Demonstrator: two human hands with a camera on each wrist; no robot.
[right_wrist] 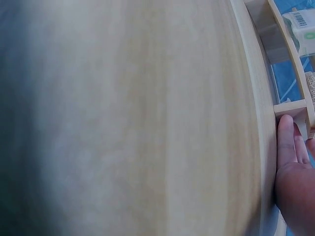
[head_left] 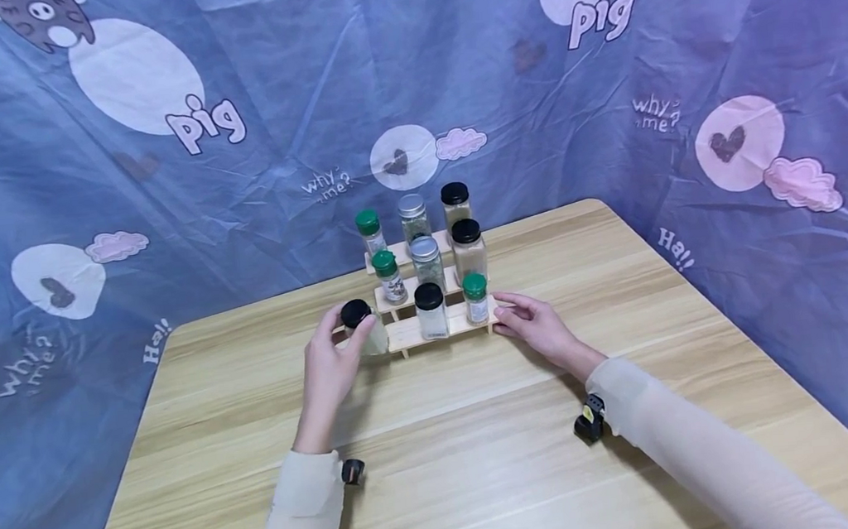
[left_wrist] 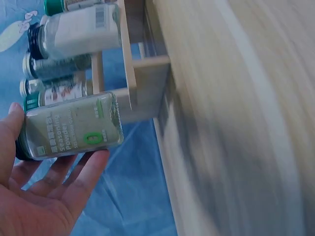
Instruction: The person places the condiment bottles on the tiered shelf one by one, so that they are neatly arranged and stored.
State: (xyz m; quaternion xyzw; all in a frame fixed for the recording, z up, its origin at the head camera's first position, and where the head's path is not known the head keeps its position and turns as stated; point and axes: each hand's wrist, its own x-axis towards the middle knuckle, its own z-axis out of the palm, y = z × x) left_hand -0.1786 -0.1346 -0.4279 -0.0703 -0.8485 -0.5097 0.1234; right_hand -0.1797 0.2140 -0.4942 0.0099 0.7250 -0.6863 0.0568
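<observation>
At the left end of the spice rack's front tier, my left hand [head_left: 333,361] holds a clear seasoning powder jar [left_wrist: 74,128] with a black lid between thumb and fingers. In the left wrist view its label faces the camera, and whether its base touches the shelf is unclear. The stepped wooden spice rack [head_left: 437,330] bears jars on all three tiers. My right hand [head_left: 541,330] grips the right end of the front tier, its fingers [right_wrist: 286,142] against the wood below the shelf. Beside it stands a small green-capped bottle [head_left: 476,300]; a black-lidded jar [head_left: 431,314] occupies the front middle.
On the middle tier are a green-capped bottle [head_left: 390,279], a silver-lidded jar [head_left: 427,264] and a black-lidded jar [head_left: 470,252]. Similar jars line the back tier. The wooden table [head_left: 456,478] meets a blue printed curtain [head_left: 276,185] behind.
</observation>
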